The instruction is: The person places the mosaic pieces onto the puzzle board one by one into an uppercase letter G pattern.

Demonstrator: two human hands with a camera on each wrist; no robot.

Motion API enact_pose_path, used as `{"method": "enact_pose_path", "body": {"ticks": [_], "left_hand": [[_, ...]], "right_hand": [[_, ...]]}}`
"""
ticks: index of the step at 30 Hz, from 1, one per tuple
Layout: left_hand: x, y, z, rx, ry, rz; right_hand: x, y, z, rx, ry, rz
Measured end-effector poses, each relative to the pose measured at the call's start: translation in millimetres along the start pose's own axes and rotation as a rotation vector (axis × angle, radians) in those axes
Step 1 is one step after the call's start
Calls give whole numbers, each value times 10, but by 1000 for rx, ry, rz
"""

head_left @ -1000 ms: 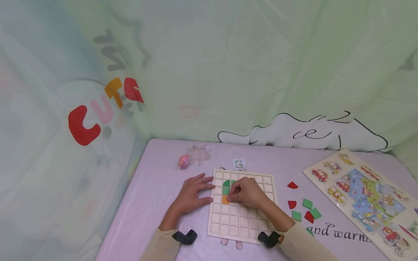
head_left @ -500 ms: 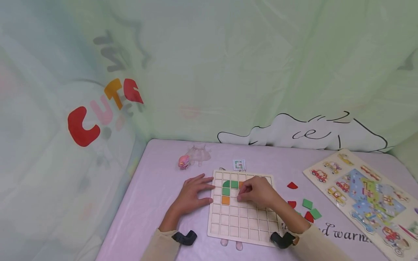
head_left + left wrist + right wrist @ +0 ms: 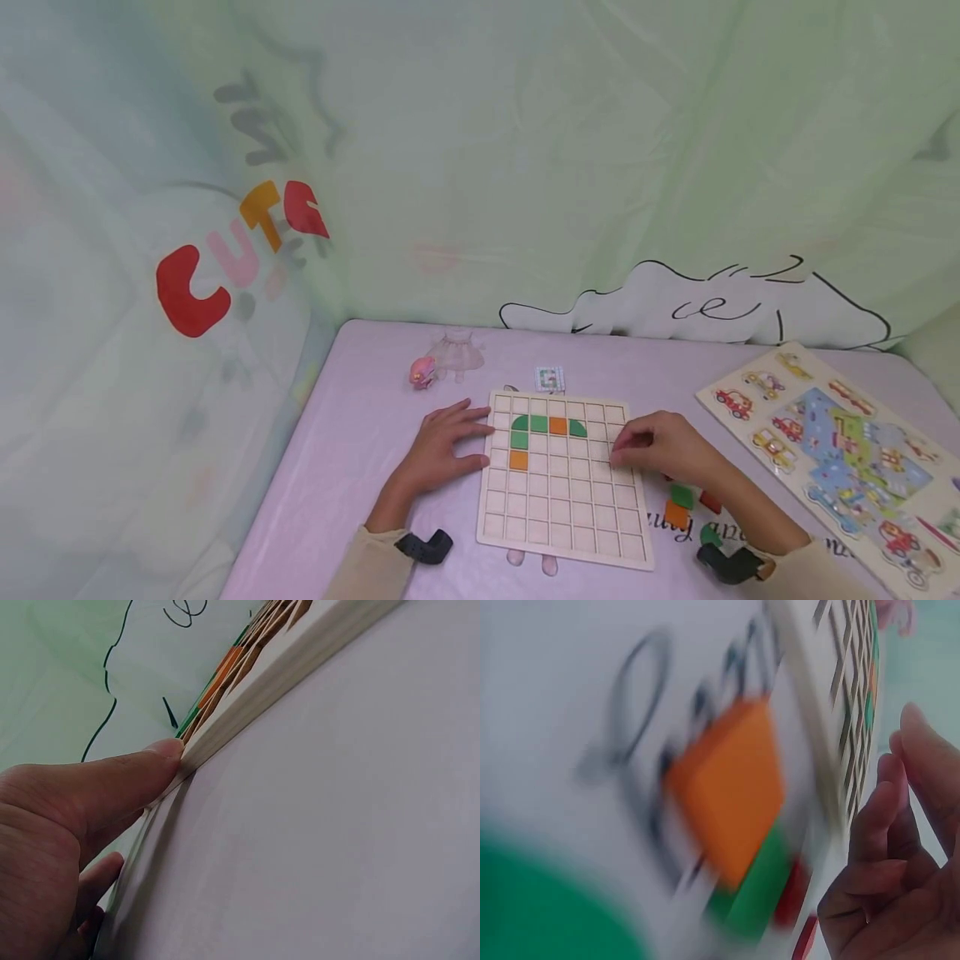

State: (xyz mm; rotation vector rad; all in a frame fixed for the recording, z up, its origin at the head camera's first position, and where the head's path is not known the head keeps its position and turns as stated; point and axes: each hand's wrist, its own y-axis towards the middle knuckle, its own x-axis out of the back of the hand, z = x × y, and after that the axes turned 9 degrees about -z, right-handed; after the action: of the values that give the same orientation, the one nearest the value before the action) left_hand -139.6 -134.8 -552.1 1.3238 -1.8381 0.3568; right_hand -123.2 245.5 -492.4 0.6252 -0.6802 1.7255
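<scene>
Grid board [image 3: 560,509] (partly tiled), left hand [image 3: 444,447] touching

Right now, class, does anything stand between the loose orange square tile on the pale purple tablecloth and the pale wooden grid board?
Nothing visible does: between the loose orange tile and the grid board lies only flat tablecloth with black printed lettering.
</scene>
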Motion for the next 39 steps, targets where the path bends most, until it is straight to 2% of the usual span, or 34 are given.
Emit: {"method": "enact_pose_path", "body": {"ticks": [4, 11, 16, 22, 39], "left_hand": [[-3, 5, 3, -1, -2, 0], [17, 4, -25, -9, 17, 3], [34, 1, -42, -11, -5, 3], [36, 3, -45, -13, -6, 2], [33, 6, -47, -11, -3, 3]], "right_hand": [[145, -106, -157, -67, -31, -3], [362, -290, -385, -52, -92, -27], [466, -365, -500, -90, -157, -55], [547, -403, -604, -131, -235, -68], [621, -420, -760, -201, -237, -87]]}}
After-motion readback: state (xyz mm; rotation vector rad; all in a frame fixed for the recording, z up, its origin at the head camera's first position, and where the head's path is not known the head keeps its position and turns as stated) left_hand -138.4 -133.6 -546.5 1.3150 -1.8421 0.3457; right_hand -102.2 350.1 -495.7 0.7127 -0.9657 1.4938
